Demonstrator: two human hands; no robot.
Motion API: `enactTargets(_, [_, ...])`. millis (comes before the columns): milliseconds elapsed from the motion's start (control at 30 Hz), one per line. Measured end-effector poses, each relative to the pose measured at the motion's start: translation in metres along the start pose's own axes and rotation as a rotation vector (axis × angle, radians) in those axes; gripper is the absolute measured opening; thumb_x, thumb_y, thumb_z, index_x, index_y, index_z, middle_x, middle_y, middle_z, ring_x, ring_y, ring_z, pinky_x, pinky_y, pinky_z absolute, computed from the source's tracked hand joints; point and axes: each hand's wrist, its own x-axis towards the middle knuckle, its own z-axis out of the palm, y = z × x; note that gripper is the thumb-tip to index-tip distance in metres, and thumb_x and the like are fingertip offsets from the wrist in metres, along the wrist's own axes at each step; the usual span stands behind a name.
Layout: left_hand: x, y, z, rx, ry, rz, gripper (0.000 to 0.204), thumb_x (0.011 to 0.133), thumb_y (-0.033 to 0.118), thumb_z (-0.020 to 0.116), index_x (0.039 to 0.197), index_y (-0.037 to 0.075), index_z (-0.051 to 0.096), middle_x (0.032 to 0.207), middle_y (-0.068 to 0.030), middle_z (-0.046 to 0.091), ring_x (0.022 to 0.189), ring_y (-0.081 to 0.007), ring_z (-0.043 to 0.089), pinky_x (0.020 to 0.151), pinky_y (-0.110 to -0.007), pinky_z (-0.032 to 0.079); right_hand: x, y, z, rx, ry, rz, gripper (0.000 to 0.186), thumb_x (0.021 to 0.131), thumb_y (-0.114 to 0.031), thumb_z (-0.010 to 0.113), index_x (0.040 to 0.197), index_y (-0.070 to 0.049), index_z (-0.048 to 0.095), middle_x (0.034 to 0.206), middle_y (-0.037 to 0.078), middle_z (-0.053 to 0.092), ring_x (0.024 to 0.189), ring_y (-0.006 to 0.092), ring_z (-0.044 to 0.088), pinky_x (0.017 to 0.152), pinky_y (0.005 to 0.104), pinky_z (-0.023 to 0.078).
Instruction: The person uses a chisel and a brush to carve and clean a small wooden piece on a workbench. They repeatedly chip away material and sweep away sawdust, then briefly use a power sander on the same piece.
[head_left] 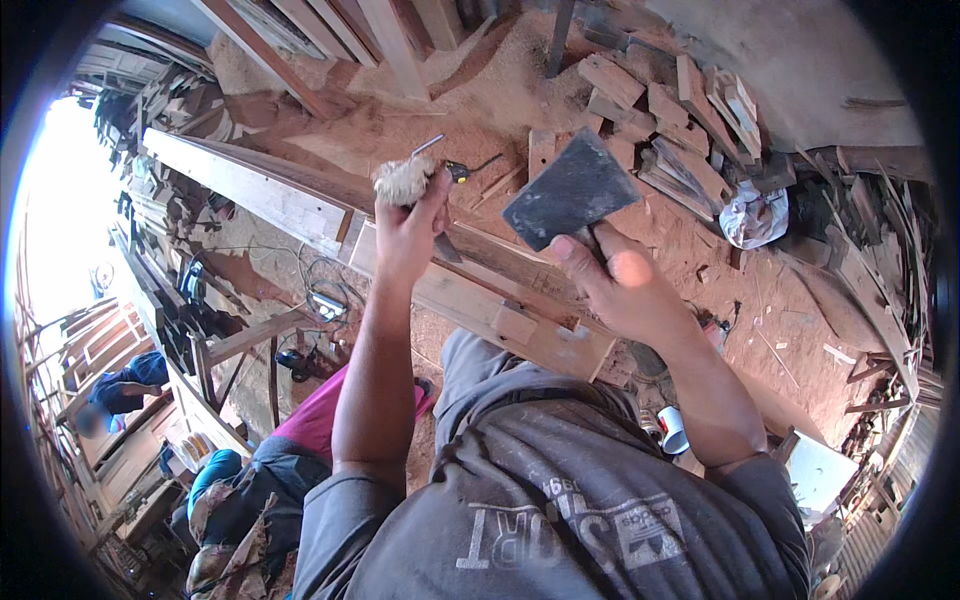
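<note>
One dark-headed tool (572,190) — right hand (637,287)

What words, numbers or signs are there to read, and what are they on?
Grey shirt: big pale letters and smaller print, upside down here; I won't copy them out.
White container: red patch, too small to read.
White bag: any marks are too blurred.
Dark tool in the right hand: no writing visible.

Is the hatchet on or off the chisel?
Off: the right hand holds the hatchet clear of the chisel's frayed top, with brown ground visible between them.
</note>
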Motion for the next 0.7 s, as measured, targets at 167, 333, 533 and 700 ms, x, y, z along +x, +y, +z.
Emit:
enactTargets(167, [0.019, -0.013, 0.021, 0.268, -0.080, -0.163, 0.017, 0.101, 0.020, 0.072, 0.091, 0.009, 0.064, 0.068, 0.0054, 0.053, 0.059, -0.0033, 0.046, 0.052, -0.024, 0.034, 0.001, 0.029, -0.013, 0.059, -0.008, 0.131, 0.055, 0.106, -0.050, 0.059, 0.118, 0.004, 0.063, 0.091, 0.019, 0.071, 0.085, 0.0365, 0.070, 0.078, 0.0440, 0.054])
enactTargets(333, [0.021, -0.028, 0.045, 0.534, -0.162, -0.050, 0.020, 0.099, 0.022, 0.073, 0.095, 0.003, 0.068, 0.074, 0.0040, 0.058, 0.072, -0.0056, 0.050, 0.062, -0.029, 0.043, 0.003, 0.036, -0.021, 0.193, 0.030, 0.196, 0.053, 0.107, -0.049, 0.058, 0.107, 0.004, 0.062, 0.073, 0.008, 0.061, 0.063, 0.0182, 0.059, 0.060, 0.0354, 0.048])
enactTargets(533, [0.026, -0.015, 0.059, 0.590, -0.236, -0.153, 0.022, 0.100, 0.023, 0.073, 0.094, 0.002, 0.067, 0.077, 0.0031, 0.058, 0.075, -0.0077, 0.049, 0.065, -0.030, 0.045, -0.005, 0.058, -0.027, 0.265, 0.059, 0.202, 0.054, 0.107, -0.051, 0.058, 0.105, 0.003, 0.060, 0.070, 0.005, 0.059, 0.057, 0.0143, 0.056, 0.053, 0.0319, 0.045])
enactTargets(700, [0.002, -0.028, 0.070, 0.507, -0.213, -0.041, 0.026, 0.099, 0.025, 0.075, 0.097, 0.001, 0.067, 0.082, -0.0022, 0.065, 0.079, -0.0099, 0.053, 0.070, -0.033, 0.049, -0.014, 0.071, -0.030, 0.242, 0.094, 0.316, 0.056, 0.107, -0.054, 0.057, 0.103, 0.002, 0.059, 0.067, 0.004, 0.057, 0.055, 0.0146, 0.056, 0.053, 0.0321, 0.046])
